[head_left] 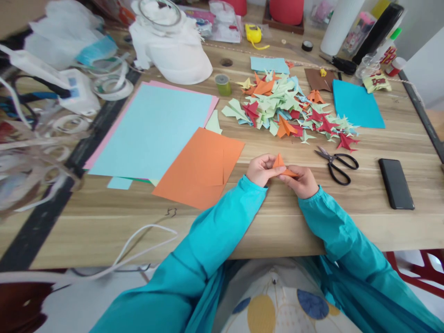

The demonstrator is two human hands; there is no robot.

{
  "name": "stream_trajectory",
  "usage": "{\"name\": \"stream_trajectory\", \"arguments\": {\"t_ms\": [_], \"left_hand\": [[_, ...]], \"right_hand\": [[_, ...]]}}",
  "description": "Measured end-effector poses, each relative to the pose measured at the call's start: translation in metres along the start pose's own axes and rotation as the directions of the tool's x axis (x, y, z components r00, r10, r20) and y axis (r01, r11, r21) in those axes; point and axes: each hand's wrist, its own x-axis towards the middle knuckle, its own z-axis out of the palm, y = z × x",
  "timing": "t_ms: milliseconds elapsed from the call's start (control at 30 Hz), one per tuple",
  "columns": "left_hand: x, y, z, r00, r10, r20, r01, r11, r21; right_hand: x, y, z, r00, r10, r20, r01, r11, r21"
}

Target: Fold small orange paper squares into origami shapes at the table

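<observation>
Both my hands pinch one small folded orange paper piece (281,165) just above the wooden table (243,222). My left hand (261,169) grips its left side with fingers curled. My right hand (302,181) holds its right side, fingers closed round it. Both arms wear teal sleeves. To the left of the hands lies an orange paper sheet (201,167), partly over a light blue sheet (152,129). Behind the hands spreads a pile of folded paper shapes (287,108) in green, red, orange and blue.
Black scissors (337,164) and a black phone (396,183) lie to the right. A blue sheet (357,104), a green thread spool (222,84), a yellow tape measure (254,34), white bags (173,51) and tape rolls (113,85) crowd the back and left. A white cord (138,243) crosses the front edge.
</observation>
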Motion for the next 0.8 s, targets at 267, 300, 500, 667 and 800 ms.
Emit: {"name": "stream_trajectory", "arguments": {"t_ms": [267, 300, 500, 667, 800], "left_hand": [[0.0013, -0.0009, 0.0000, 0.999, 0.009, -0.046, -0.009, 1.000, -0.007], [0.0013, -0.0009, 0.0000, 0.999, 0.015, -0.041, -0.014, 1.000, 0.005], [0.0018, -0.0028, -0.0008, 0.999, 0.024, -0.042, -0.022, 0.999, 0.050], [0.0036, -0.0055, -0.0039, 0.999, 0.037, -0.034, -0.035, 0.999, 0.037], [0.0045, -0.0063, -0.0039, 1.000, 0.010, -0.019, -0.009, 1.000, 0.013]], "right_hand": [[-0.0002, 0.0073, 0.0030, 0.997, 0.074, -0.034, -0.069, 0.988, 0.137], [-0.0002, 0.0071, 0.0027, 0.997, 0.071, -0.030, -0.066, 0.988, 0.137], [0.0001, 0.0044, 0.0025, 0.997, 0.076, -0.008, -0.074, 0.986, 0.151], [0.0008, 0.0017, 0.0031, 0.990, 0.135, -0.032, -0.123, 0.961, 0.246], [0.0011, 0.0025, 0.0038, 0.976, 0.209, -0.062, -0.181, 0.935, 0.307]]}}
